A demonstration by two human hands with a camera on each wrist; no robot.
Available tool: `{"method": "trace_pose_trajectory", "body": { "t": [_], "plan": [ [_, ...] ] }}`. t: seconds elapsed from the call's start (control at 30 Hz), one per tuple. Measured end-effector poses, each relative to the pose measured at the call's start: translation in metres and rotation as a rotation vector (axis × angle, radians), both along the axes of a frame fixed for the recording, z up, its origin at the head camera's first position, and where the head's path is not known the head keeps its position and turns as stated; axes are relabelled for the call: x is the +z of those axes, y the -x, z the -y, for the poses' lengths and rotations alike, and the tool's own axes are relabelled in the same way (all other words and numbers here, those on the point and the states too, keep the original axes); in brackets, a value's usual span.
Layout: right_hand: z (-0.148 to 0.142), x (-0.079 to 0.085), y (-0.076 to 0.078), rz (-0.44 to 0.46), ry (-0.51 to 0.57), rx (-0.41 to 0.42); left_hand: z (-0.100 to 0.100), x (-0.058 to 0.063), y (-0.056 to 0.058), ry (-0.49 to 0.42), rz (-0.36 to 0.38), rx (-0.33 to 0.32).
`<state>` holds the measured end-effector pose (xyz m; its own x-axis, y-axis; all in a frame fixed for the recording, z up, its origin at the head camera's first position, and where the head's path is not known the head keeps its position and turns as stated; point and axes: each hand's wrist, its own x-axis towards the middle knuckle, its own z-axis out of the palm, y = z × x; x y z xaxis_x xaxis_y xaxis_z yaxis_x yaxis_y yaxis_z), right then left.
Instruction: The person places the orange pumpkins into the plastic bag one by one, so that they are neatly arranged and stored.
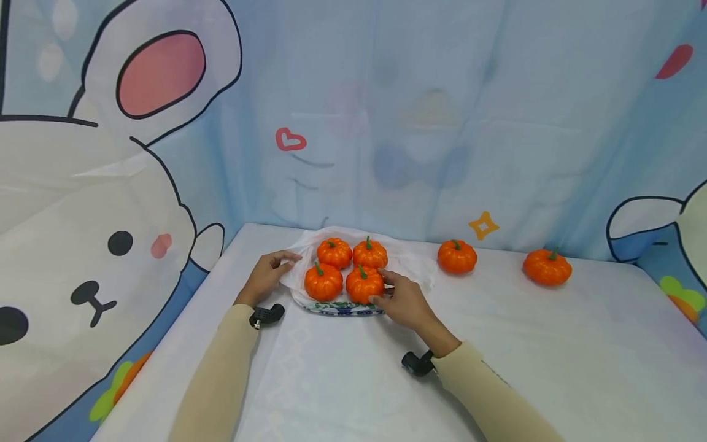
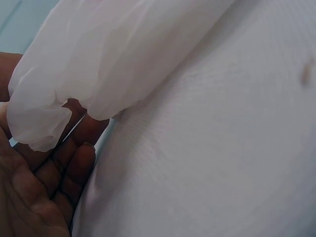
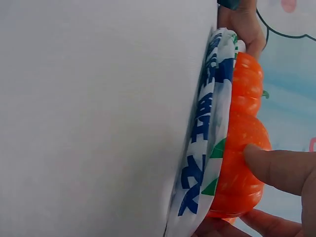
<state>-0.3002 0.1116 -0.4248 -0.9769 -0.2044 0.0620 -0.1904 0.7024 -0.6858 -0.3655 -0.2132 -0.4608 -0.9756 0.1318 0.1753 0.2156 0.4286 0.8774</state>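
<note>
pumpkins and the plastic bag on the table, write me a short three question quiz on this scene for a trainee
1. In the head view, how many orange pumpkins stand apart from the plastic bag?

2. True or false: the left hand holds part of the bag.

3. In the head view, which pumpkin does the right hand hold?
a) the back left one of the group of four
b) the front right one of the group of four
c) the one farthest right on the table

Key: 1. Two; 2. True; 3. b
</note>
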Motion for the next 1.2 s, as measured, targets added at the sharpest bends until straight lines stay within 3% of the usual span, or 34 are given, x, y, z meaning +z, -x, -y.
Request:
{"method": "trace_pose_trajectory", "body": {
  "t": [0.27, 0.43, 0.63, 0.73, 0.83, 0.9, 1.0, 1.1, 1.2],
  "plan": [
    [-0.016, 0.011, -0.004, -0.027, -0.029, -0.015, -0.002, 0.0, 0.0, 0.009, 0.012, 0.008],
    [-0.049, 0.022, -0.006, -0.106, 0.013, -0.075, -0.003, 0.0, 0.001, 0.025, 0.021, -0.006],
    [-0.076, 0.023, 0.0, -0.204, 0.03, -0.138, 0.0, 0.002, -0.002, -0.001, 0.007, -0.006],
    [-0.089, 0.021, 0.008, -0.284, 0.063, -0.222, 0.0, 0.002, -0.002, -0.001, 0.008, -0.017],
    [-0.105, 0.019, 0.022, -0.381, 0.151, -0.365, 0.0, 0.002, -0.002, 0.008, -0.002, -0.021],
    [-0.116, 0.017, 0.032, -0.4, 0.197, -0.449, 0.0, 0.0, -0.001, 0.008, -0.007, -0.019],
    [-0.134, 0.013, 0.043, -0.301, 0.22, -0.498, 0.0, 0.0, -0.001, 0.005, -0.014, -0.024],
    [-0.148, 0.007, 0.051, -0.126, 0.201, -0.455, -0.001, 0.001, -0.002, 0.017, -0.021, -0.026],
    [-0.156, 0.0, 0.059, -0.024, 0.191, -0.386, -0.001, 0.002, -0.003, 0.029, -0.018, -0.01]
  ]
}}
